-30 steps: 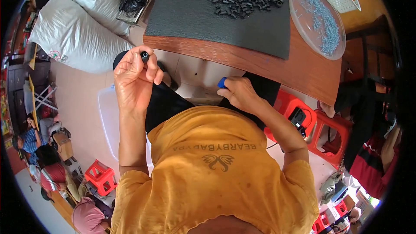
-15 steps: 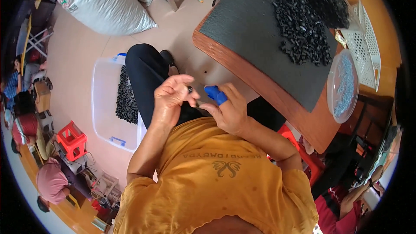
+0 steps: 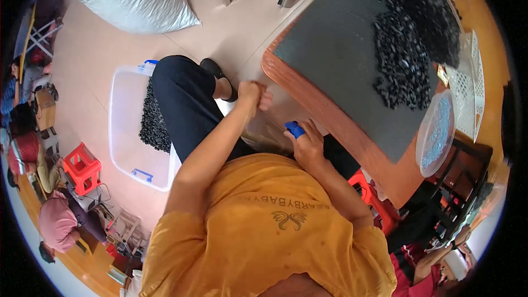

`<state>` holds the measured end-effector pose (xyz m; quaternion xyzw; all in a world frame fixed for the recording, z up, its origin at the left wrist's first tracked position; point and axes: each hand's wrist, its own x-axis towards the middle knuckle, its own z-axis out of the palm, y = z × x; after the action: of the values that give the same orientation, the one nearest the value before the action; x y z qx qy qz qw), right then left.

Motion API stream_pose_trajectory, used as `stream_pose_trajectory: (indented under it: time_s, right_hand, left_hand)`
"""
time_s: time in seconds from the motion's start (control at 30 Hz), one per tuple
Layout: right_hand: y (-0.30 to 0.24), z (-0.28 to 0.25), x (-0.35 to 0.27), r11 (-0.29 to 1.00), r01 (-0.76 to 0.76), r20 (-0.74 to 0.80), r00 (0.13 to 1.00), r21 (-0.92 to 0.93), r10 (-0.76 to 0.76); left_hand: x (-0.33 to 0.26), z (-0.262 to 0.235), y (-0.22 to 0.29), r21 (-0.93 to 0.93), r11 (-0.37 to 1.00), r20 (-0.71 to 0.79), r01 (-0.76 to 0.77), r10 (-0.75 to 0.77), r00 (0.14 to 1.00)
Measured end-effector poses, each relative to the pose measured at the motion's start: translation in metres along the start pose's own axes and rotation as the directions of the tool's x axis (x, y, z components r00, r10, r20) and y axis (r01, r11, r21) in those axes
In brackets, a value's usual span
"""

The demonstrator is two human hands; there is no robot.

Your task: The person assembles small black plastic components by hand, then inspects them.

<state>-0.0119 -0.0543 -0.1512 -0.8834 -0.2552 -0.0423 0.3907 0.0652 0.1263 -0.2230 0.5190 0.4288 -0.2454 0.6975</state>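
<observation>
Qty 1 heap small blk pcs (image 3: 404,69), loose, blurred, on dk grey mat (image 3: 330,38) atop brown wooden worktop (image 3: 341,126); 1 further lot, boxed blk pcs (image 3: 154,124), in clear plastic box (image 3: 111,115) w/ blue latches, on floor at L. Hands, 2: left hand (image 3: 257,96) over lap, fingers curled in, grip hidden, can't tell if holding a pc; right hand (image 3: 309,142) near it but apart, fingers loosely bent, blue finger cover (image 3: 295,128) on, contents likewise can't tell. Status (judged): part-way; large qty lies loose on mat, box part-filled; whether either lot is finished or awaiting handling, can't tell. Also on worktop: round clear tray (image 3: 452,118) w/ lt-blue bits (image 3: 437,135), next to wht perforated basket (image 3: 467,96). Markings: mustard T-shirt (image 3: 275,242), 1 line dk Latin caps, upside-down, partly lost in folds, winged motif (image 3: 289,220) by it; wht sack (image 3: 132,0), red/grn emblem plus small print, too small to read. Other labels: none legible.
</observation>
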Motion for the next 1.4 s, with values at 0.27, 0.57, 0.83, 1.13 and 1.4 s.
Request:
stream_pose_trajectory:
  time_s: [0.27,0.57,0.83,1.13,1.4]
  right_hand:
    - [0.034,-0.012,-0.006,0.933,-0.278,0.295,0.893,-0.228,0.339]
    - [0.050,-0.014,-0.006,0.877,-0.365,0.368,0.805,-0.312,0.466]
    - [0.060,0.004,-0.001,0.853,-0.419,0.276,0.819,-0.311,0.503]
    - [0.068,0.003,-0.017,0.864,-0.410,0.306,0.816,-0.292,0.490]
    - [0.062,-0.002,-0.017,0.820,-0.501,0.269,0.779,-0.278,0.567]
  left_hand:
    - [0.187,-0.006,-0.114,0.470,0.873,-0.398,0.129,0.079,0.914]
    - [0.323,-0.006,-0.316,-0.260,0.886,-0.309,0.385,-0.454,0.836]
    - [0.290,-0.001,-0.276,-0.551,0.774,-0.166,0.311,-0.468,0.868]
    - [0.320,-0.002,-0.277,-0.515,0.827,-0.170,0.226,-0.356,0.919]
    - [0.328,-0.005,-0.240,-0.430,0.869,-0.283,0.246,-0.388,0.877]
